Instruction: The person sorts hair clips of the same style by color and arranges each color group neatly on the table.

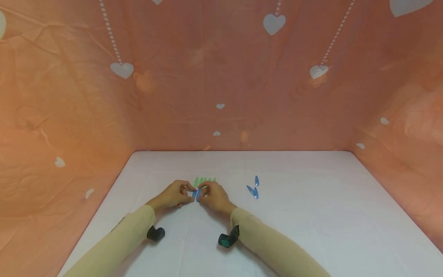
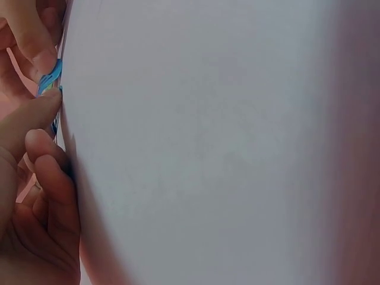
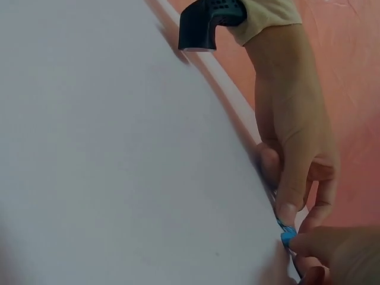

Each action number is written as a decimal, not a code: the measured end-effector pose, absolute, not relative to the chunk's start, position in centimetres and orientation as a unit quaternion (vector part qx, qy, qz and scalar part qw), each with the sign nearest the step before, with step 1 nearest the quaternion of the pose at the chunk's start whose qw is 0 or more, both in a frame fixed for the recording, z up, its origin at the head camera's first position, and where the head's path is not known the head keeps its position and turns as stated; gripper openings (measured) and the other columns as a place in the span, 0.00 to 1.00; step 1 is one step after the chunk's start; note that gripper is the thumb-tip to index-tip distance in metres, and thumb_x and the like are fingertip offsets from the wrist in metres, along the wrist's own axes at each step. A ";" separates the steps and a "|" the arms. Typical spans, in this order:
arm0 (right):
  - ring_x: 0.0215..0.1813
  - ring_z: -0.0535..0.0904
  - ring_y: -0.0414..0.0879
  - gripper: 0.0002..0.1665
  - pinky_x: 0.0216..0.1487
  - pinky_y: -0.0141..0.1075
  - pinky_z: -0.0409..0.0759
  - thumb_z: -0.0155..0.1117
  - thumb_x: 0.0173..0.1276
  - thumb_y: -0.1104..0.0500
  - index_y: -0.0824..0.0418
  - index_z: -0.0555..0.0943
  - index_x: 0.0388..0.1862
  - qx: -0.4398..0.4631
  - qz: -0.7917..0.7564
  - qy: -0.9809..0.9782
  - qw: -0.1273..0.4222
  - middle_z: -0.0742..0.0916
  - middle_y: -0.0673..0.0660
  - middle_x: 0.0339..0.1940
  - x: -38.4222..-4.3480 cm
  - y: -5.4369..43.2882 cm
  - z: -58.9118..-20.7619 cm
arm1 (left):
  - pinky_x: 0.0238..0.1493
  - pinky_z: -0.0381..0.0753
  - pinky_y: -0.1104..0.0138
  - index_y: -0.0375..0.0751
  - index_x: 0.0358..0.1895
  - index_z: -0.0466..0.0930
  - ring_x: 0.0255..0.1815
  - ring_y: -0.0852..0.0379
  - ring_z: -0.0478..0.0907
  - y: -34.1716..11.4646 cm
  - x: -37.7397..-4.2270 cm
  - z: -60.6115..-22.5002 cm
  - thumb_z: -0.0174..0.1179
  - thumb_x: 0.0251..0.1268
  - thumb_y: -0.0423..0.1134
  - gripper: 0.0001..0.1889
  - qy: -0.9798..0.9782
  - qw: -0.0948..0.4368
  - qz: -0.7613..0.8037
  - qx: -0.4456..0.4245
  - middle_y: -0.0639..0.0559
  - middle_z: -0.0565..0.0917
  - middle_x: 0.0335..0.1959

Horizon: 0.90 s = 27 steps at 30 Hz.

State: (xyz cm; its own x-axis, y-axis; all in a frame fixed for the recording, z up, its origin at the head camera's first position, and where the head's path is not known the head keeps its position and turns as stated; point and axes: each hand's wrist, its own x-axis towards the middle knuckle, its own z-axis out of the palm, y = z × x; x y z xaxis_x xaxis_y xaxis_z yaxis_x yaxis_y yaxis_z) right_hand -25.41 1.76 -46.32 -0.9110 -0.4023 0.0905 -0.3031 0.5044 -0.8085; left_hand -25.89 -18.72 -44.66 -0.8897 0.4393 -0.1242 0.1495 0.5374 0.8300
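Two blue snap hair clips stand side by side, close together, between my hands on the white table. My left hand (image 1: 174, 194) pinches the left hair clip (image 1: 194, 194) between thumb and fingers. With thumb and fingertips, my right hand (image 1: 213, 197) pinches the right hair clip (image 1: 199, 195). In the left wrist view a blue clip (image 2: 50, 78) shows between the fingertips of both hands, partly covered. The right wrist view has a blue clip (image 3: 287, 238) at the right thumb. Just behind my hands lies a row of several green hair clips (image 1: 202, 180), partly hidden by the right hand.
Right of my hands, three loose blue hair clips (image 1: 256, 192) lie on the white table (image 1: 328, 207). Orange cloth walls (image 1: 242, 88) with pale hearts enclose the table at the back and sides. A black wrist camera (image 1: 228, 236) is strapped under each sleeve.
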 end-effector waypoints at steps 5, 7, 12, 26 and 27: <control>0.30 0.75 0.36 0.20 0.38 0.30 0.74 0.71 0.61 0.64 0.62 0.83 0.54 -0.192 -0.430 0.881 0.053 0.87 0.49 0.28 -25.4 1.5 -46.1 | 0.17 0.66 0.75 0.26 0.57 0.78 0.12 0.65 0.65 -18.8 -26.0 -44.8 0.67 0.64 0.31 0.20 0.864 0.159 0.447 0.169 0.57 0.69 0.16; 0.29 0.74 0.37 0.20 0.35 0.29 0.73 0.71 0.60 0.64 0.62 0.84 0.53 -0.186 -0.426 0.884 0.053 0.85 0.48 0.26 -25.4 1.4 -46.0 | 0.17 0.66 0.75 0.26 0.57 0.78 0.12 0.65 0.65 -18.8 -26.1 -44.9 0.67 0.64 0.31 0.20 0.864 0.161 0.447 0.167 0.58 0.69 0.15; 0.26 0.72 0.38 0.18 0.29 0.28 0.69 0.72 0.61 0.64 0.62 0.85 0.51 -0.178 -0.418 0.889 0.050 0.79 0.46 0.23 -25.4 1.2 -46.0 | 0.17 0.65 0.75 0.27 0.58 0.78 0.11 0.65 0.65 -18.9 -26.2 -44.9 0.67 0.64 0.31 0.20 0.864 0.165 0.446 0.166 0.58 0.70 0.15; 0.25 0.71 0.36 0.20 0.29 0.27 0.67 0.69 0.61 0.65 0.64 0.86 0.54 -0.184 -0.417 0.888 0.061 0.79 0.45 0.23 -25.3 1.3 -45.9 | 0.16 0.64 0.76 0.25 0.57 0.77 0.12 0.64 0.65 -19.0 -26.2 -44.9 0.67 0.63 0.30 0.21 0.862 0.157 0.448 0.178 0.57 0.69 0.15; 0.25 0.71 0.36 0.20 0.28 0.27 0.67 0.69 0.61 0.65 0.64 0.86 0.54 -0.185 -0.417 0.888 0.060 0.79 0.45 0.23 -25.2 1.3 -45.8 | 0.16 0.64 0.76 0.25 0.57 0.77 0.12 0.64 0.65 -19.0 -26.2 -44.9 0.67 0.63 0.30 0.21 0.862 0.157 0.448 0.177 0.57 0.70 0.15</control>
State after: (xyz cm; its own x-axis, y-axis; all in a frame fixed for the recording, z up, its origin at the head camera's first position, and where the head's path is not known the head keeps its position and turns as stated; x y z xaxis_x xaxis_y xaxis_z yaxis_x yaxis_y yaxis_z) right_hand -25.24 1.31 -45.82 -0.9244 -0.3786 0.0469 -0.2775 0.5831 -0.7635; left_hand -26.18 -18.95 -44.91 -0.8880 0.4457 -0.1128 0.1637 0.5359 0.8282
